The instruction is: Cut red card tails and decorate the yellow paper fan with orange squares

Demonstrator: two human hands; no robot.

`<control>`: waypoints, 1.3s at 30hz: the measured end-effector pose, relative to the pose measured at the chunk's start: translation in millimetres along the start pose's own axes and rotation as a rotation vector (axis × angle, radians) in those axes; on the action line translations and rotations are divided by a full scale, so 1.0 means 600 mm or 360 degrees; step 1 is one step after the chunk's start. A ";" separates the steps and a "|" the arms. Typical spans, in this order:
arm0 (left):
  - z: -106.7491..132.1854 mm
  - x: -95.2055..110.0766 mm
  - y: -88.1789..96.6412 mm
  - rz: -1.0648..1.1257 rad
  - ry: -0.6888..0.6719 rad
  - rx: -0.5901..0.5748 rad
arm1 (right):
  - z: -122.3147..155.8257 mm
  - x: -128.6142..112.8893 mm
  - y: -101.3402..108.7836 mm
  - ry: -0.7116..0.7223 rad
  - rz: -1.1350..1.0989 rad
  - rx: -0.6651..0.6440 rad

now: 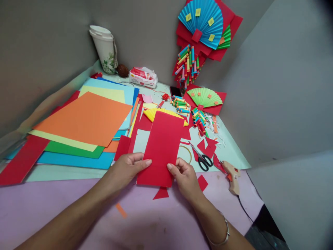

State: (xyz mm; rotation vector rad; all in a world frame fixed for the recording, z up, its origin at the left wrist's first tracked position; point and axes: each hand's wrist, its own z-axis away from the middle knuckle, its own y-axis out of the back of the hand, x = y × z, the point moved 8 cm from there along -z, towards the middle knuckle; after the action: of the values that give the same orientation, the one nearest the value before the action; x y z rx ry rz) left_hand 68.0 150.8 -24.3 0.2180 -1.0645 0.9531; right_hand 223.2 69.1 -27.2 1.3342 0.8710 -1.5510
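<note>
Both hands hold a red rectangular sheet of paper (162, 146) by its near end, above the table. My left hand (127, 168) pinches the sheet's near left corner, thumb on top. My right hand (186, 177) grips the near right corner. A yellow pleated paper fan (151, 114) lies under the far end of the sheet. Small red paper scraps (161, 193) lie just below the sheet on the pink table surface (78, 201).
A stack of coloured sheets, orange on top (88, 118), lies at left. Black-handled scissors (203, 159) and a glue gun (232, 175) lie at right. Farther back: green fan (204, 97), rolled paper tubes (180, 104), blue fan decoration (203, 22) on the wall, paper cup (105, 48), tissue pack (143, 76).
</note>
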 end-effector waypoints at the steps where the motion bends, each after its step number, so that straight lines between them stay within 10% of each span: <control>1: 0.000 0.000 0.000 -0.0036 0.0006 -0.0003 | 0.000 0.001 0.001 0.0013 0.0024 -0.0004; 25: -0.006 -0.005 -0.002 0.0071 -0.0072 0.0026 | 0.002 -0.003 -0.016 0.0198 0.0242 -0.0013; 33: -0.016 0.071 -0.006 0.0051 -0.0338 -0.0013 | -0.041 -0.040 -0.036 0.0264 -0.0109 -0.0101; 39: -0.040 0.098 -0.005 0.0207 -0.0531 -0.0024 | -0.076 -0.032 -0.020 0.0471 -0.0055 0.0292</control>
State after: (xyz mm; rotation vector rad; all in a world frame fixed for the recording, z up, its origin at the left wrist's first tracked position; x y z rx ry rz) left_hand 94.3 195.6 12.1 0.3055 -1.4047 1.0479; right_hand 229.3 118.8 -16.6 1.7204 0.9525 -1.5107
